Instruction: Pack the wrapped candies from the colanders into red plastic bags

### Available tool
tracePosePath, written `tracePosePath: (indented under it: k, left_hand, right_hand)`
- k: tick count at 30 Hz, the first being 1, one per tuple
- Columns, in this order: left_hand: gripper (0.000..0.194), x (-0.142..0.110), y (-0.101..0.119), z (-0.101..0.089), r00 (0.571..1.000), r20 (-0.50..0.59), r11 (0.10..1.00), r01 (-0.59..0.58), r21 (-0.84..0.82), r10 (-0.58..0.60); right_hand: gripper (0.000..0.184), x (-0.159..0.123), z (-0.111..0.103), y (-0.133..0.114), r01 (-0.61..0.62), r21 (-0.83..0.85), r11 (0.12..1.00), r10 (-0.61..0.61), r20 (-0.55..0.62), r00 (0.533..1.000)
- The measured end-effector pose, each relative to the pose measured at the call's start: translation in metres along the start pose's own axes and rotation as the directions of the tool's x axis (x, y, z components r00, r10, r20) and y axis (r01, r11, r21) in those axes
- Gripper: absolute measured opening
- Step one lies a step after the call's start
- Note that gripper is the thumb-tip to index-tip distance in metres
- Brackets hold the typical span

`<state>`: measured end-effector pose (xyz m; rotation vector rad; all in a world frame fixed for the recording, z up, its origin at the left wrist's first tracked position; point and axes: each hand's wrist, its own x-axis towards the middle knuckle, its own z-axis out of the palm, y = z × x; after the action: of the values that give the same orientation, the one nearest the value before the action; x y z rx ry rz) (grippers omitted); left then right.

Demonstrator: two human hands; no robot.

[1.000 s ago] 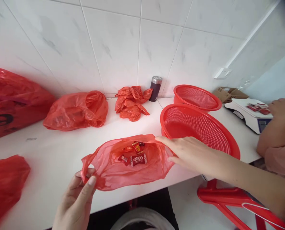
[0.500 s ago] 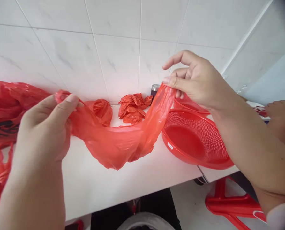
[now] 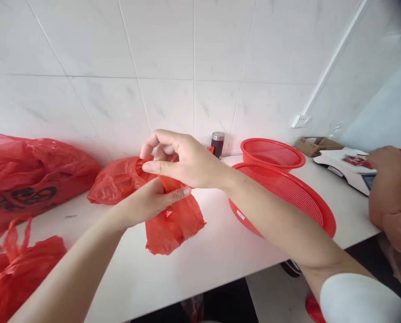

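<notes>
A thin red plastic bag (image 3: 176, 222) hangs bunched above the white table, its lower end spread out below my hands. My left hand (image 3: 149, 199) grips the bag from the near side, thumb pointing right and its other fingers mostly hidden. Just above it, my right hand (image 3: 187, 161) is closed, thumb and fingers pinching the gathered upper part. My wrists are close together and partly cover the bag. Behind them, a filled red plastic bag (image 3: 114, 181) lies against the wall.
To the right stand a large red sieve basket (image 3: 240, 217), another red basket (image 3: 271, 154) and a dark bottle (image 3: 218, 143). Further right, a co-worker's hand (image 3: 387, 159) is over a white scale (image 3: 341, 166) by a cardboard box (image 3: 316, 146). Red bags (image 3: 41, 179) fill the left.
My hands have come together from wide apart, the right moving left and the left moving right. The stretched bag is now bunched between them. The view has shifted, showing the scale.
</notes>
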<state>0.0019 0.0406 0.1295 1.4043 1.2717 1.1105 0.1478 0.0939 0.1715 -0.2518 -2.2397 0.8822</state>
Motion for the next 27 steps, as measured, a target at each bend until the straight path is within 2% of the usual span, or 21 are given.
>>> tracePosePath:
  k: [1, 3, 6, 9, 12, 13, 14, 17, 18, 21, 23, 25, 27]
  left_hand:
    - [0.017, 0.002, -0.005, -0.003, 0.996, 0.078, 0.994, 0.045, 0.097, -0.052]
    - [0.025, 0.005, -0.015, -0.011, 0.986, 0.088, 0.983, 0.133, 0.128, -0.145]
    - [0.034, 0.005, -0.029, -0.025, 0.981, 0.041, 0.981, 0.192, 0.006, -0.192]
    - [0.037, 0.005, -0.040, -0.032, 0.969, 0.079, 0.968, 0.241, -0.066, -0.235]
    - [0.038, 0.006, -0.047, -0.035, 0.962, 0.095, 0.962, 0.264, -0.071, -0.257]
    - [0.038, 0.006, -0.049, -0.036, 0.965, 0.118, 0.967, 0.244, -0.071, -0.234]
    - [0.037, 0.006, -0.050, -0.038, 0.969, 0.155, 0.976, 0.207, -0.068, -0.195]
    - [0.027, 0.004, -0.050, -0.043, 0.959, 0.279, 0.998, 0.066, -0.019, -0.058]
    - [0.024, 0.004, -0.049, -0.044, 0.953, 0.299, 0.999, 0.035, 0.022, -0.040]
    - [0.010, 0.003, -0.045, -0.044, 0.942, 0.329, 0.984, 0.007, 0.178, -0.067]
    - [0.006, 0.005, -0.044, -0.041, 0.944, 0.324, 0.961, -0.029, 0.275, -0.064]
    - [0.013, 0.009, -0.048, -0.036, 0.974, 0.227, 0.913, -0.100, 0.395, 0.009]
    - [0.019, 0.014, -0.057, -0.030, 0.990, 0.070, 0.849, -0.138, 0.510, 0.118]
  right_hand:
    - [0.005, 0.000, 0.005, 0.003, 0.012, 0.022, 1.000, -0.012, -0.018, 1.000]
    - [0.012, -0.004, 0.011, 0.015, -0.025, 0.045, 0.999, 0.027, -0.046, 0.999]
    - [0.021, -0.018, 0.017, 0.045, -0.192, 0.058, 0.980, 0.193, -0.015, 0.981]
    - [0.012, -0.033, 0.027, 0.068, -0.283, 0.170, 0.944, 0.286, 0.003, 0.958]
    - [0.008, -0.044, 0.038, 0.062, -0.235, 0.237, 0.943, 0.280, -0.177, 0.944]
    - [0.009, -0.048, 0.041, 0.054, -0.209, 0.236, 0.949, 0.261, -0.220, 0.940]
    - [0.011, -0.051, 0.043, 0.044, -0.182, 0.237, 0.954, 0.234, -0.214, 0.948]
    - [0.015, -0.057, 0.048, 0.023, -0.131, 0.266, 0.955, 0.147, -0.042, 0.988]
    - [0.015, -0.057, 0.048, 0.022, -0.120, 0.260, 0.958, 0.134, -0.040, 0.990]
    - [0.020, -0.052, 0.052, 0.044, -0.156, 0.210, 0.965, 0.200, -0.209, 0.957]
    - [0.027, -0.048, 0.059, 0.070, -0.238, 0.228, 0.944, 0.285, -0.202, 0.937]
    - [0.031, -0.046, 0.070, 0.095, -0.288, 0.310, 0.906, 0.345, -0.148, 0.927]
    - [0.031, -0.048, 0.082, 0.113, -0.276, 0.456, 0.846, 0.373, -0.135, 0.918]
